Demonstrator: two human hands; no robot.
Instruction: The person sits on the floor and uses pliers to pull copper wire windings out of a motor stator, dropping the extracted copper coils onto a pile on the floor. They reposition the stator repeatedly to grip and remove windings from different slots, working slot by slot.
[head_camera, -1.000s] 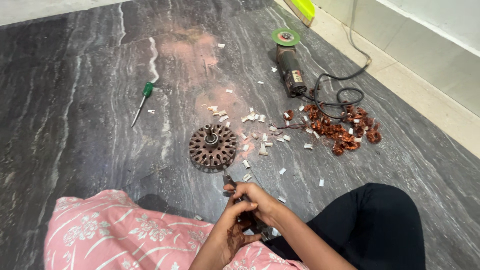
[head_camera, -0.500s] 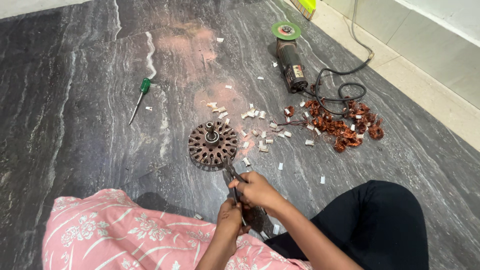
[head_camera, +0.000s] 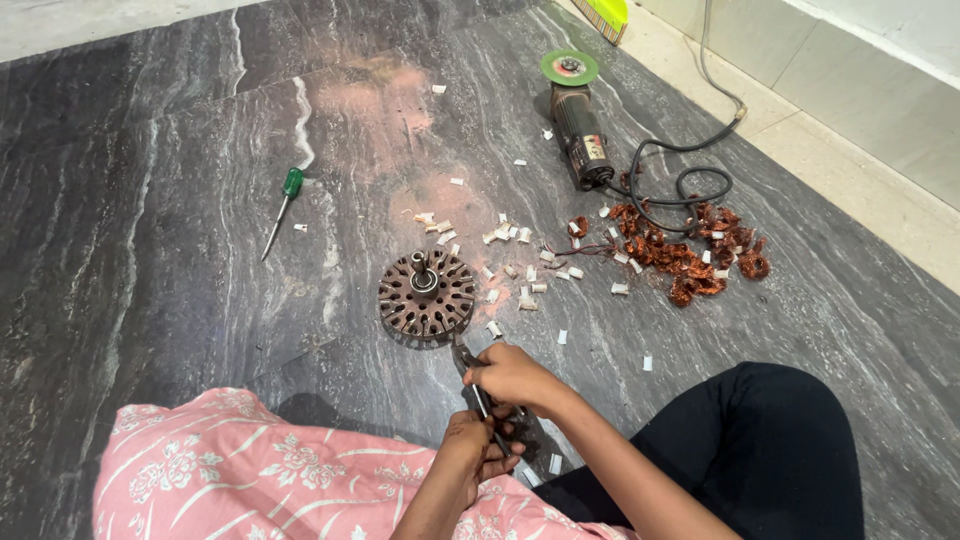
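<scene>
Head view is showing both hands working a pair of pliers (head_camera: 478, 385) against the near rim of a round motor stator core (head_camera: 427, 293) lying flat on the dark marble floor (head_camera: 150, 250); the right hand (head_camera: 515, 378) is wrapping its fingers around the upper part of the handles, and the left hand (head_camera: 470, 445) is curling its fingers around the lower ends, both pressed closed on the tool.

Likely hazards, as judged from this position: the pliers nose is biting only at the core's edge, so it may be slipping off under a hard pull and jerking back toward the hands or the knee; the core is resting loose, unclamped, so it may be sliding or tipping; the slot edges may be cutting skin.

The core is appearing rusty brown, ringed with empty slots, with a short shaft standing upright at its centre; it is sitting just ahead of the hands, among scattered white insulation scraps (head_camera: 520, 290); copper wire coils (head_camera: 690, 255), an angle grinder (head_camera: 578, 125) and a green-handled screwdriver (head_camera: 282, 205) are lying well apart.
</scene>
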